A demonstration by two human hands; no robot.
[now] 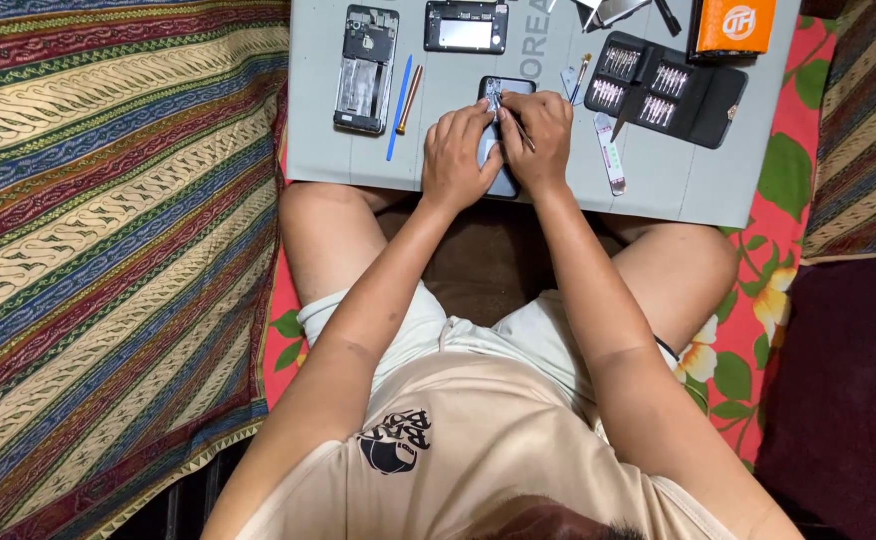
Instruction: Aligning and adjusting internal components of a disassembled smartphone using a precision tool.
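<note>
A dark opened phone [503,90] lies on the grey work mat [658,180], mostly covered by both hands. My left hand [455,155] presses down on the phone's left side, fingers curled over it. My right hand [540,135] rests on the phone's right side and pinches a thin metal tool [525,135], tweezers or a small driver, whose tip I cannot make out against the phone's upper part.
On the mat lie a stripped phone frame [366,68], a phone back cover [466,26], a blue pry stick [399,108], an open black case of screwdriver bits [670,88], an orange box [735,24] and a white strip [611,153]. Striped and flowered cloths surround the mat.
</note>
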